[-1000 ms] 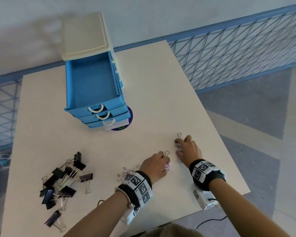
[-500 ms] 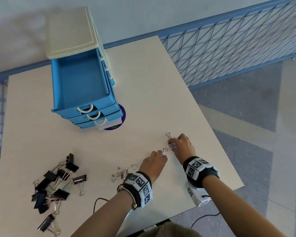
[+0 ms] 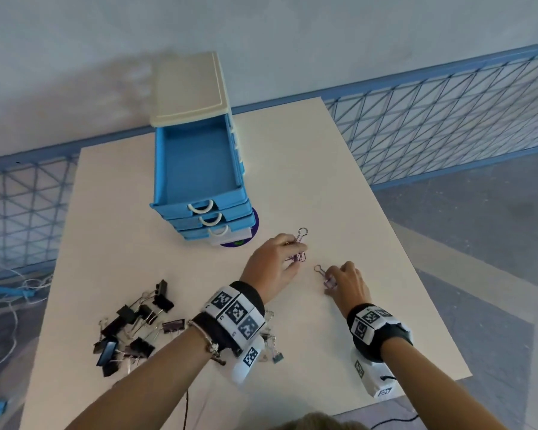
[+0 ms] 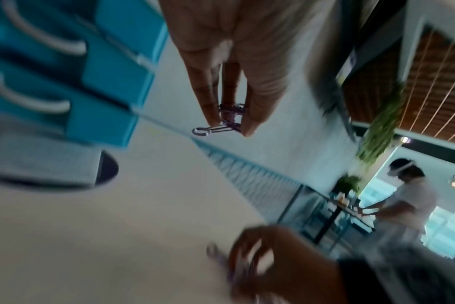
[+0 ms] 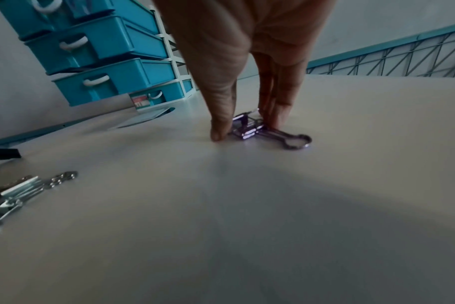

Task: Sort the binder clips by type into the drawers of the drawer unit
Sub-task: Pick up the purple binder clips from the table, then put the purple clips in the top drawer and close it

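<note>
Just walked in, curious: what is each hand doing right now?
Left hand: pinches a purple wire clip, lifted off the table.
Right hand: pinches another purple clip that lies on the table.

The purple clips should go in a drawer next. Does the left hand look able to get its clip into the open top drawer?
Probably yes: the left hand holds its purple clip lifted beside the open top drawer, nothing between.

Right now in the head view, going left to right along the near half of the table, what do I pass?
Pile of black binder clips → left hand pinching a purple wire clip → right hand pinching another purple wire clip on the table.
</note>
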### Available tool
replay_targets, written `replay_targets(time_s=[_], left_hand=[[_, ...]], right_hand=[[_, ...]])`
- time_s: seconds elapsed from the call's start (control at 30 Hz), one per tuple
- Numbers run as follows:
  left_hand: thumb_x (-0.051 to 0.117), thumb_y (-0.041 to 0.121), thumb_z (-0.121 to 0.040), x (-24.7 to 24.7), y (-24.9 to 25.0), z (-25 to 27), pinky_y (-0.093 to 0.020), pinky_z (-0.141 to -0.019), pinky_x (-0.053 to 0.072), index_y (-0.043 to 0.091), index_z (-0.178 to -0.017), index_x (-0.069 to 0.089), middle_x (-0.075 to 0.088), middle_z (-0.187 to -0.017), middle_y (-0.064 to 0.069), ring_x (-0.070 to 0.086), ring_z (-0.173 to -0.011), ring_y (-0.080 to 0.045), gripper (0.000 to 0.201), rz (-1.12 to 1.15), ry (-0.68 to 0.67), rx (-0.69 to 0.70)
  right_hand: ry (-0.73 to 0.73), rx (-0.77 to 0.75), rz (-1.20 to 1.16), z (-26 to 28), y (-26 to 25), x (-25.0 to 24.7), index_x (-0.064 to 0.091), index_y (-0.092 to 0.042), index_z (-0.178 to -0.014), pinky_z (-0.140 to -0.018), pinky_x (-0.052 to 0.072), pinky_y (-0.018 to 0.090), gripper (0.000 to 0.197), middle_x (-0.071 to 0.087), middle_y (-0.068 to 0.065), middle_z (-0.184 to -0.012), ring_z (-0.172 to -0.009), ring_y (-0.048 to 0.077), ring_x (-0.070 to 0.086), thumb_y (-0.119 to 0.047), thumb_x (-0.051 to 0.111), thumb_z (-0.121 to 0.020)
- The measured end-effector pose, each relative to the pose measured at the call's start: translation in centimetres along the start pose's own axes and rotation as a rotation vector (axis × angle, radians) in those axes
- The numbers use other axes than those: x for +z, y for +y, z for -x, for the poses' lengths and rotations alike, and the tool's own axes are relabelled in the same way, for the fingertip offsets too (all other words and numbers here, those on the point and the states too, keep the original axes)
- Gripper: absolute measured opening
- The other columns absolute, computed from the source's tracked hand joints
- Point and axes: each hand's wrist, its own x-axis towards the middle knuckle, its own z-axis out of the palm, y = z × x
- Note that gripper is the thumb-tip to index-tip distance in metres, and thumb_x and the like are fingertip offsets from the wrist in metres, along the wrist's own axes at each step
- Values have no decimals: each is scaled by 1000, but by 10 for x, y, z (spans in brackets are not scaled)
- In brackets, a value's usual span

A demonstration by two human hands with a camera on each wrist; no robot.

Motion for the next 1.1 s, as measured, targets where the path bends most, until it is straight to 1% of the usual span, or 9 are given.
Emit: replay_targets(time_s=[0.17, 0.27, 0.37, 0.5, 0.6, 0.7, 0.9, 1.0, 1.1], left_hand=[[63, 5, -81, -83, 7, -13, -28, -89, 46, 9, -109, 65, 60, -112, -11, 60, -96, -22, 28, -49, 350, -1], [62, 6, -82, -116, -3, -27, -25, -84, 45, 9, -111, 64, 59, -110, -14, 59, -89, -21, 29, -121, 442, -61], [60, 8, -83, -134, -19, -44, -22, -82, 39, 10, -114, 62, 60, -112, -15, 59, -96, -27, 30, -188, 482, -141], [50, 6, -88, -144, -41, -64, -39, -96, 41, 10, -128, 50, 54, -125, -19, 50, -115, -32, 40, -256, 467, -285], [43, 4, -91, -144, -52, -61, -45, -104, 36, 12, -136, 38, 35, -143, -21, 33, -131, -35, 46, -323, 396, -411], [42, 2, -90, -139, -54, -42, -43, -107, 33, 9, -132, 44, 29, -148, -18, 25, -136, -32, 43, -291, 445, -375], [46, -1, -86, -110, -61, 16, -39, -99, 40, 5, -110, 63, 48, -130, -20, 42, -121, -35, 30, -225, 555, -204], [36, 15, -83, -95, -67, 45, -25, -92, 40, 10, -104, 65, 56, -120, -15, 44, -114, -21, 36, -184, 553, -172], [27, 28, -77, -83, -77, 71, -18, -83, 41, 13, -101, 65, 62, -108, -9, 42, -100, -9, 47, -163, 474, -163]], right_hand=[[66, 7, 6, -1, -7, 6, 59, -6, -107, -71, 44, 34, 21, 52, 18, -110, -105, 33, 49, -10, 49, -90], [90, 16, -20, -1, -9, 8, 62, -5, -105, -76, 48, 38, 21, 54, 20, -108, -104, 35, 51, -7, 47, -90], [78, 12, -64, -1, -7, 7, 66, -7, -102, -80, 47, 36, 22, 55, 20, -107, -103, 36, 54, -6, 49, -88], [96, -36, -142, 7, -6, 0, 70, -8, -95, -73, 46, 33, 17, 59, 18, -103, -95, 35, 60, -6, 58, -83], [172, -120, -240, 11, -22, -20, 72, -6, -91, -69, 41, 26, 14, 63, 17, -100, -87, 34, 63, -3, 64, -80], [287, -290, -333, 10, -57, -50, 74, -7, -89, -68, 48, 28, 16, 66, 15, -95, -75, 30, 63, -1, 70, -75], [401, -603, -478, -1, -163, -105, 73, -11, -94, -65, 51, 24, 19, 62, 6, -91, -68, 18, 57, -5, 70, -76], [388, -678, -474, -15, -212, -116, 72, -11, -96, -73, 56, 34, 20, 65, 14, -98, -74, 22, 60, -7, 69, -77], [285, -638, -357, -32, -244, -123, 60, -12, -119, -101, 44, 39, 38, 53, 19, -127, -113, 31, 55, -19, 67, -82]])
